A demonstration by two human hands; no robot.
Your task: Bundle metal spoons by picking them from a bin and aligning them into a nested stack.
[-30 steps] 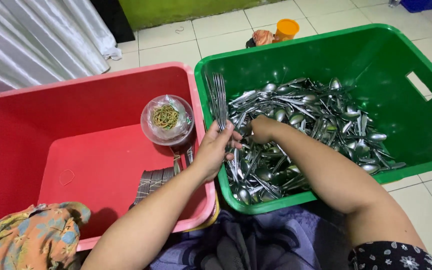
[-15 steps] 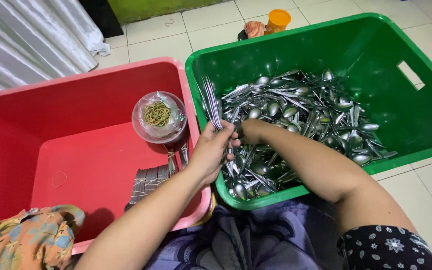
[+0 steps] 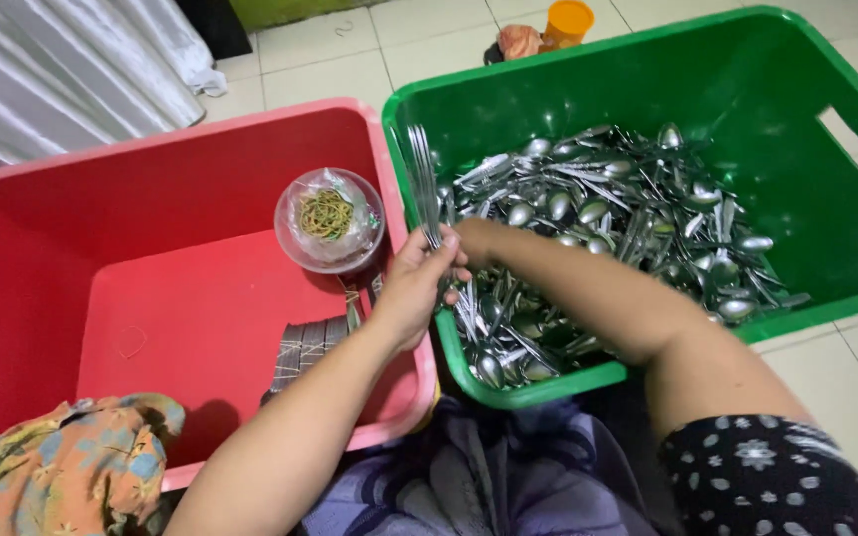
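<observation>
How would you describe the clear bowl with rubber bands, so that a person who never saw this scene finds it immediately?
Start at the red tub, left of the green tub full of cutlery. Inside it, near the wall shared with the green tub, sits a clear round bowl lined with a plastic bag, close to the left hand. Unlike the flat bundles beside it, it holds yellowish rubber bands.

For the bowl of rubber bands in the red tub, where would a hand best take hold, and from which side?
Probably by the rim of the clear bowl, from straight above. It sits upright with its round mouth open, near the red tub wall beside the green tub. The left hand, gripping a bundle of forks, is nearest; the tub walls hinder a sideways approach.
</observation>
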